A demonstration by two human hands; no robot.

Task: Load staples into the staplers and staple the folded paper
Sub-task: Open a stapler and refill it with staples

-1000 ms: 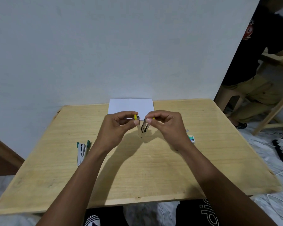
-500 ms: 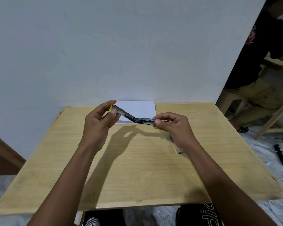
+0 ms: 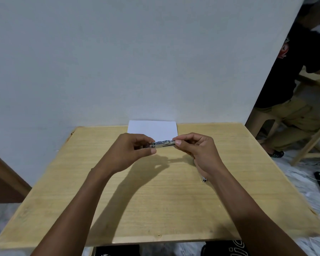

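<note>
We pinch the stapler (image 3: 163,144) by its ends above the bench (image 3: 155,200), left hand (image 3: 131,150) at nine o'clock, right hand (image 3: 198,150) at three; the paper (image 3: 152,129) lies at twelve. A slipping grip could let it snap shut or drop.

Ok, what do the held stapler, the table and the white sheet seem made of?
The stapler looks like metal: silvery, bright glints. The table is pale wood or wood-look laminate, matte, with grain lines; which is unclear. The sheet is paper: plain matte white, thin.
</note>
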